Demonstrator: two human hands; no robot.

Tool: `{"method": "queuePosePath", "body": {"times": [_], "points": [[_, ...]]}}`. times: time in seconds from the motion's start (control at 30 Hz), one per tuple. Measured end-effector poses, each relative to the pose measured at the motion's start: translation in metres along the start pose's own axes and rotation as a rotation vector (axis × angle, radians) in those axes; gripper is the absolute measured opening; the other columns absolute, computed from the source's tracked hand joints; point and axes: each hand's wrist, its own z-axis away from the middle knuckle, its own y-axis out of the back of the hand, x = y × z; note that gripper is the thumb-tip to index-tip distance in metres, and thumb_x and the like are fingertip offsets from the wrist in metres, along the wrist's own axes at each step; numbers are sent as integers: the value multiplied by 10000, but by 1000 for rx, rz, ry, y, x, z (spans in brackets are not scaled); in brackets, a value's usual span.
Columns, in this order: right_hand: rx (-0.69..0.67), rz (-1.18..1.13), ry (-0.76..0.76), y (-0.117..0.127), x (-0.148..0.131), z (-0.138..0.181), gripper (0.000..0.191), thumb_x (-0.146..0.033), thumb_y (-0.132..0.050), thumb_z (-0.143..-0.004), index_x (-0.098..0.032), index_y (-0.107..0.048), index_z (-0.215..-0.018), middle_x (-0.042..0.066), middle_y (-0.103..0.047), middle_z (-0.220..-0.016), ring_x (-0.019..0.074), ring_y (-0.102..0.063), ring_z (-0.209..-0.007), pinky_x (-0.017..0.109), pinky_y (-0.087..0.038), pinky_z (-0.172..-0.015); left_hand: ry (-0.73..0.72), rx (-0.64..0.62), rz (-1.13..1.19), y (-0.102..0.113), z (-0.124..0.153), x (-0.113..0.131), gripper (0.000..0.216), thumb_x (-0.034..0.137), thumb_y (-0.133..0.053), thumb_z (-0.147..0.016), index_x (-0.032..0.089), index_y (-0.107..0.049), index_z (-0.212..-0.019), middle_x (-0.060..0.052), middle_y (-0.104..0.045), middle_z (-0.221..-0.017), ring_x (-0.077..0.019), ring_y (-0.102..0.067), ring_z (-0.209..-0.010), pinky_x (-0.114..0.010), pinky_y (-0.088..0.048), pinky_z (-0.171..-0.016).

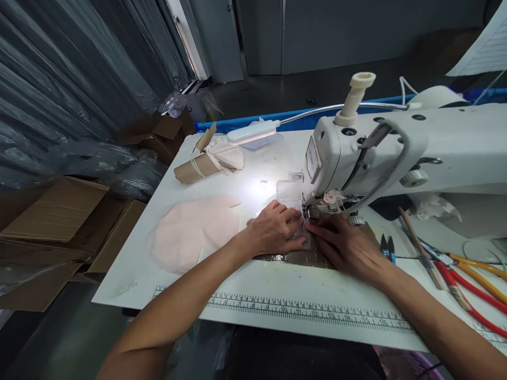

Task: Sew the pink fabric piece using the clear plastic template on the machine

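A white sewing machine (396, 153) stands on a white table (277, 301). Both hands lie flat at its presser foot (312, 212). My left hand (275, 228) presses a small pale fabric piece (303, 240) from the left, its fingertips at the foot. My right hand (348, 245) presses the same piece from the right, fingers pointing toward the needle. A dark brown plate area (293, 258) lies under the hands.
A stack of pale pink fabric pieces (194, 232) lies left of my hands. A cardboard roll with lace (209, 161) sits farther back. A gooseneck lamp (253, 132) lights the table. Snips (388, 248), a pencil and red and yellow scissors (471, 285) lie at right. Cardboard boxes (59, 221) stand left.
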Motion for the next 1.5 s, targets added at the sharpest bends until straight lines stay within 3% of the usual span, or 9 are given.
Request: {"method": "queuePosePath", "body": {"times": [0.13,0.27,0.47,0.63,0.77,0.9,1.07,1.23,1.5], "points": [[-16,-96,-45,3,2,1,332,-281,-456,-952,-221,-669,-1198,130,-638,-1080,266,-623,-953,437,-548,-774,-4,-4,-5,2,1,2,389,456,-453,-951,135,-656,-1035,-115,-637,-1098,-212,-577,-869,-394,-425,-823],[-37,-316,-234,12,8,1,331,-277,-463,-950,-272,-650,-1223,63,-686,-1064,235,-663,-930,394,-565,-792,-23,61,30,10,1,-1,368,447,-482,-951,128,-639,-1049,-146,-615,-1188,-240,-581,-982,-401,-444,-820],[37,-442,-354,16,19,-2,276,-267,-463,-934,-275,-713,-1050,34,-703,-899,237,-666,-928,340,-572,-724,-68,119,119,32,0,1,271,258,-459,-965,117,-673,-879,-102,-678,-957,-174,-624,-817,-327,-494,-712],[-120,-408,-431,26,15,-16,258,-258,-458,-896,-238,-691,-1006,44,-717,-958,241,-669,-948,328,-559,-756,-165,55,198,29,7,12,206,191,-514,-909,96,-691,-860,-108,-686,-933,-169,-642,-813,-316,-549,-763],[-235,-306,-382,29,12,-31,250,-195,-474,-831,-224,-696,-942,47,-730,-933,228,-677,-858,302,-525,-737,-171,110,305,14,13,12,169,181,-537,-889,117,-692,-915,-85,-700,-939,-156,-654,-849,-294,-567,-782],[-223,-273,-386,19,12,-32,237,-195,-470,-827,-227,-698,-882,37,-719,-843,218,-654,-758,300,-489,-676,-149,156,296,2,15,11,160,179,-545,-900,147,-698,-869,-56,-712,-907,-141,-659,-802,-293,-566,-744],[-159,-231,-361,12,12,-20,290,-245,-459,-856,-209,-710,-997,68,-701,-1011,212,-643,-799,309,-468,-714,-133,199,242,-2,16,13,150,169,-559,-904,158,-698,-848,-31,-719,-880,-124,-652,-761,-275,-551,-706],[-220,-114,-248,14,12,-13,388,-295,-450,-896,-296,-665,-1220,21,-697,-856,153,-575,-579,265,-392,-546,-133,194,211,-4,16,13,160,187,-551,-915,167,-693,-844,-27,-719,-887,-122,-645,-757,-279,-531,-695],[-205,-20,-47,12,12,-9,369,-258,-507,-884,-325,-675,-1205,50,-656,-1124,134,-593,-685,250,-416,-572,-184,117,194,4,15,10,145,227,-564,-864,164,-695,-872,-44,-702,-945,-146,-629,-774,-309,-509,-735]]}}
